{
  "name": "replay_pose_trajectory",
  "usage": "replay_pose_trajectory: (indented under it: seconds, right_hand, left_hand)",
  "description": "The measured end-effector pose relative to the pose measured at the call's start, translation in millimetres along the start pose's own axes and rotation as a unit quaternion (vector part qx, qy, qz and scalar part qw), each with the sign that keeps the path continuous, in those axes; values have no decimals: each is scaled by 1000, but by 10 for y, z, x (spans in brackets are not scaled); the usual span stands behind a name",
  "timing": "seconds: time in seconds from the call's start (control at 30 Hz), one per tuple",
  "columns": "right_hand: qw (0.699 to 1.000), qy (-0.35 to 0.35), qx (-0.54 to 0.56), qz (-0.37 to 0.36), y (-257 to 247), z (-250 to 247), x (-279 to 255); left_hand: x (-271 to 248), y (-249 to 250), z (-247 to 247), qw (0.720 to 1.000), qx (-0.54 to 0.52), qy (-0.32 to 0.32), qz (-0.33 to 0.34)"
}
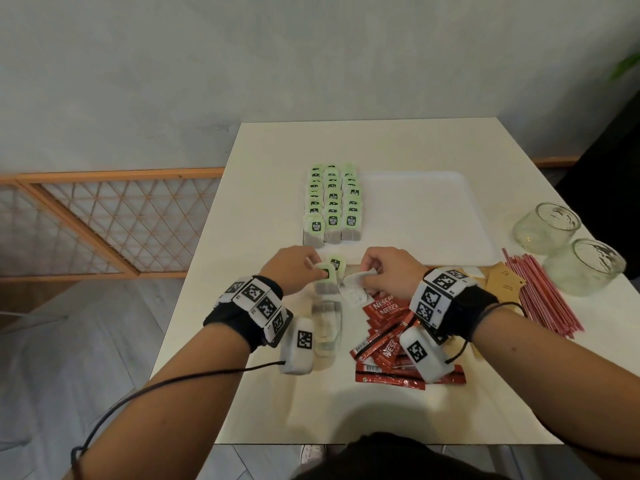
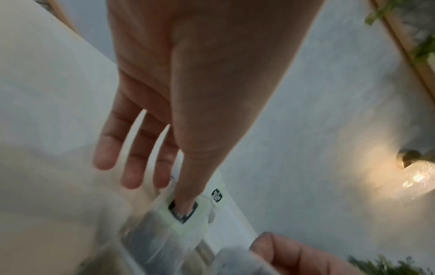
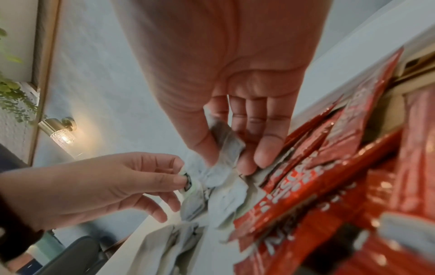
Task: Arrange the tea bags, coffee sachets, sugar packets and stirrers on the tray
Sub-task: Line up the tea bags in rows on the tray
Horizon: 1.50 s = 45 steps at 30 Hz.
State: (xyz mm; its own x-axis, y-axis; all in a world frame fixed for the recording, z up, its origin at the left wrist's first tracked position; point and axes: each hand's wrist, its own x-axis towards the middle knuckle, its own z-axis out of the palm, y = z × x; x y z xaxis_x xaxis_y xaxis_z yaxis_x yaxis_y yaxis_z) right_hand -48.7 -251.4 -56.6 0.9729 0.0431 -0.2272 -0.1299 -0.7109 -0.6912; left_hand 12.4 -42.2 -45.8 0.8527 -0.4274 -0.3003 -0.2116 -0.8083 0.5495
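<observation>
Three rows of green-tagged tea bags (image 1: 332, 202) lie on the left part of the white tray (image 1: 426, 216). My left hand (image 1: 294, 268) (image 2: 181, 202) pinches the green tag of a tea bag (image 1: 327, 273) (image 2: 186, 214) just in front of the tray. My right hand (image 1: 388, 275) (image 3: 230, 158) pinches a white tea bag pouch (image 1: 358, 277) (image 3: 226, 145) beside it. Under both hands lies a clear packet of more tea bags (image 1: 325, 320). Red coffee sachets (image 1: 384, 341) (image 3: 329, 186) are heaped below my right wrist. Brown sugar packets (image 1: 504, 282) and red stirrers (image 1: 543, 296) lie to the right.
Two glass jars (image 1: 545, 226) (image 1: 585, 265) stand at the table's right edge, beside the stirrers. A second green-tagged tea bag (image 1: 336, 263) lies between my hands. An orange lattice fence (image 1: 104, 223) runs along the floor to the left of the table.
</observation>
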Motion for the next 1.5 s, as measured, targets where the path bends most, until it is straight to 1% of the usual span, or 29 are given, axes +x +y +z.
replay_pose_trajectory:
  seconds: [0.07,0.2,0.27,0.33,0.43,0.53,0.6,0.67,0.73,0.83,0.9,0.97,1.1,1.2,1.27,1.33,1.37,1.43,1.5]
  right_hand:
    - [1000,2,-5,-1,15,-11,15]
    - [1000,-2,6,1,18,-18,33]
    - [1000,-5,4,-3,2,-17,42]
    - [1000,-11,2,-3,-19,-14,58]
    - [1000,-13,-15,4,-31,7,102]
    - [1000,-13,-13,6,-30,40,127]
    - [1000,-6,-10,5,-23,57,142]
    - [1000,-2,-9,6,-27,61,163]
    - [1000,2,-6,7,-41,55,186]
    - [1000,8,-13,8,-81,44,211]
    - [1000,15,-13,4,-113,46,232]
    - [1000,23,-20,1,-147,58,258]
    - [1000,4,-17,1,-167,90,287]
    - [999,-10,-10,-32,-155,100,285]
    - [998,-26,-7,-56,-162,109,262]
    - [997,-37,3,-75,-170,114,236]
    - [996,-39,9,-79,-178,106,226]
    - [996,-32,34,-82,-177,70,223]
    - [994,-11,76,-72,-169,18,227]
  left_hand:
    - [37,-27,50,999,-32,31,4]
    - [100,-19,103,997,-78,10,10]
    - [130,-23,115,998,-63,-1,11]
    - [164,-45,131,999,-40,1,12]
    - [177,-58,165,998,-52,23,11]
    - [163,-70,206,993,-92,59,36]
    - [137,-68,221,992,-98,55,52]
    - [126,-84,224,993,-92,52,51]
    - [116,-104,202,996,-70,58,24]
    - [81,-114,172,999,14,39,-25]
    - [66,-107,174,998,42,37,-27]
    - [72,-110,187,998,39,44,-16]
    - [80,-136,222,999,-2,43,4]
    - [67,-177,238,994,-101,47,14]
    - [50,-182,217,989,-147,26,20]
    - [41,-174,204,991,-128,-2,43]
    - [33,-163,196,993,-105,-2,57]
    - [31,-150,159,995,-73,14,72]
    - [47,-171,134,993,-88,31,73]
